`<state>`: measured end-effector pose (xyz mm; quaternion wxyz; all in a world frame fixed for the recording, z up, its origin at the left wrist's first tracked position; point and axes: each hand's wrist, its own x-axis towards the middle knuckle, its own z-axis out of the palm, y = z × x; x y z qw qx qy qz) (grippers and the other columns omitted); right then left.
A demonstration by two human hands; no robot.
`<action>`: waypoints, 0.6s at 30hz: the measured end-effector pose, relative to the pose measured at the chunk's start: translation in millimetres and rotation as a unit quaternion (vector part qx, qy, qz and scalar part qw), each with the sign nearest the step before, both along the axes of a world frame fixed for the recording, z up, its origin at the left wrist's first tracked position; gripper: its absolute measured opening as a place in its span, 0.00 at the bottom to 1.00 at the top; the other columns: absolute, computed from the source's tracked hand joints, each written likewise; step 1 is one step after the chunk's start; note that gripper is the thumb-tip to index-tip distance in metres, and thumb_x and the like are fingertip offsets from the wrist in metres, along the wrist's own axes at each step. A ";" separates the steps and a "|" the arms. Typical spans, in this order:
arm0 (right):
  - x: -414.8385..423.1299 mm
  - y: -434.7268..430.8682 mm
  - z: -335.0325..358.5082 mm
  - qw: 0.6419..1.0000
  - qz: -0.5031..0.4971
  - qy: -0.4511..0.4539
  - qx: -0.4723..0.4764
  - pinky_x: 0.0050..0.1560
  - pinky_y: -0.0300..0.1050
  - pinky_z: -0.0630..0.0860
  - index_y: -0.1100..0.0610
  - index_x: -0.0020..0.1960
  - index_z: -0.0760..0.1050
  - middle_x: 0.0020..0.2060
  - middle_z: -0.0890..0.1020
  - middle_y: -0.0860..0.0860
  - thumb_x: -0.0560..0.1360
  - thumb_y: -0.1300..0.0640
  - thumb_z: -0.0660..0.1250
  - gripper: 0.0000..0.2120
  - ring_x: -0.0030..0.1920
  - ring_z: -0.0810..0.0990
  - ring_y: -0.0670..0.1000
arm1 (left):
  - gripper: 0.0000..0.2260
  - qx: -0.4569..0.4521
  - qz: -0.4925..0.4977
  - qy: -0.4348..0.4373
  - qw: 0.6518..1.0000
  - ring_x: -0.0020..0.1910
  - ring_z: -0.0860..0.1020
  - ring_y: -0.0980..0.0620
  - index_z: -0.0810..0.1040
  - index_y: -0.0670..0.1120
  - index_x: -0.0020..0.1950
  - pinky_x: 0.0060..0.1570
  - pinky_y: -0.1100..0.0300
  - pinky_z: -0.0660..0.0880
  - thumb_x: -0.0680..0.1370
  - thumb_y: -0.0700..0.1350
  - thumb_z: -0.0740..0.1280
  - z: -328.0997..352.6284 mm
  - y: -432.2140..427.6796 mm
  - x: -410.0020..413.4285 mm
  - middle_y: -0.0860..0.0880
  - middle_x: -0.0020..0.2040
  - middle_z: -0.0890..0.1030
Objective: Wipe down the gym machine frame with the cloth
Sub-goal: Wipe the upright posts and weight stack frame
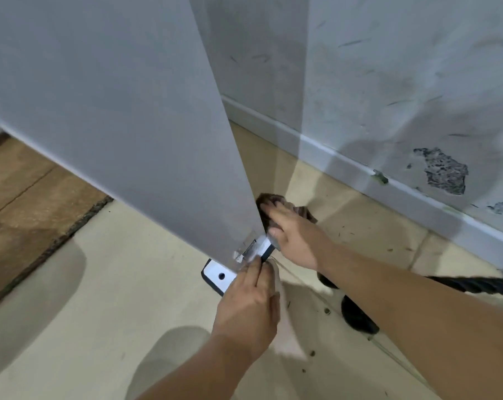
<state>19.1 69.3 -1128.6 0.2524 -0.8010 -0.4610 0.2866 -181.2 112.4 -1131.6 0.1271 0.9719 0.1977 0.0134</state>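
Presses cloth [267,199] against frame [146,125], at 2 o'clock of its lower end, with right hand [295,236] flat, fingers straight. Rests left hand [249,301], fingers extended and gripping nothing, on that end at 6 o'clock. Plate [215,273] at 10 o'clock of left hand.

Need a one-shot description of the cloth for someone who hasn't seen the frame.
Find the tall grey frame panel filling the left half and follow its right edge down. Just above the white foot plate, the right hand presses the cloth: the only dark brown, crumpled thing there.
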 end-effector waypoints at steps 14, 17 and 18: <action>37.2 -12.6 -25.3 0.989 0.140 -0.033 0.036 0.70 0.23 0.42 0.51 0.83 0.60 0.83 0.55 0.46 0.86 0.58 0.60 0.26 0.82 0.53 0.45 | 0.41 0.120 0.053 0.080 0.988 0.77 0.63 0.41 0.65 0.40 0.80 0.75 0.49 0.57 0.75 0.66 0.62 -25.4 -28.6 4.6 0.39 0.79 0.67; 48.3 -7.8 -27.3 0.982 0.178 -0.054 0.023 0.77 0.29 0.44 0.50 0.83 0.58 0.84 0.52 0.47 0.86 0.57 0.58 0.26 0.83 0.53 0.48 | 0.43 0.133 0.060 0.081 0.986 0.77 0.60 0.44 0.62 0.41 0.82 0.76 0.52 0.54 0.75 0.68 0.61 -28.3 -26.7 2.3 0.42 0.80 0.65; 48.1 -2.9 -27.4 0.981 0.182 -0.057 0.020 0.80 0.37 0.51 0.49 0.83 0.58 0.84 0.52 0.47 0.86 0.56 0.57 0.26 0.83 0.55 0.50 | 0.44 0.133 0.062 0.078 0.986 0.77 0.61 0.44 0.62 0.41 0.82 0.76 0.53 0.54 0.75 0.69 0.62 -28.4 -26.7 2.2 0.42 0.80 0.66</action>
